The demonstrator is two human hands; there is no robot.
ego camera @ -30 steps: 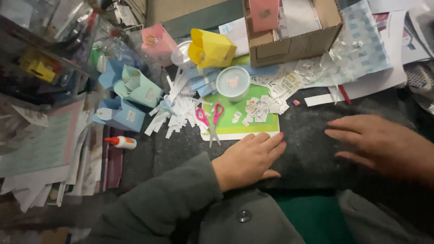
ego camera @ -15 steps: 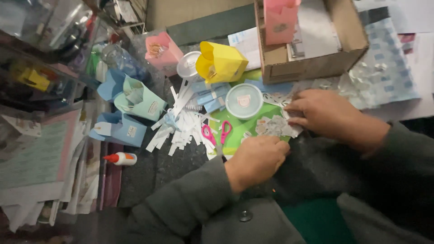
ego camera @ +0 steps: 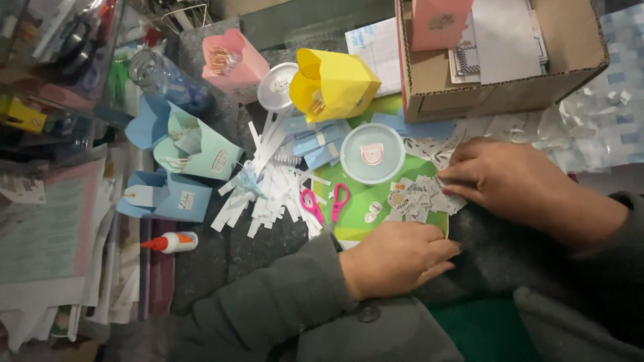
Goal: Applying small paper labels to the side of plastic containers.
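Note:
My left hand (ego camera: pixel 401 258) lies flat on the dark felt, fingers together, its tips at the lower edge of a green sheet (ego camera: pixel 362 201). My right hand (ego camera: pixel 510 181) reaches in from the right, and its curled fingertips press on a pile of small cut paper pieces (ego camera: pixel 419 198) on that sheet. Whether it pinches a piece is hidden. Pink-handled scissors (ego camera: pixel 325 204) lie on the sheet just left of my left hand. A round white lidded tub (ego camera: pixel 371 153) stands above the pile.
A cardboard box (ego camera: pixel 500 84) of papers stands at the back right. A yellow paper bag (ego camera: pixel 335 84), pink bag (ego camera: pixel 231 60) and blue bags (ego camera: pixel 181 144) stand at the left. White paper strips (ego camera: pixel 265 184) lie scattered; a glue bottle (ego camera: pixel 171 242) lies near stacked papers.
My right hand has moved from the bare felt at the right up onto the pile of cut pieces. My left hand has stayed near the sheet's edge and spread flatter. The view has shifted.

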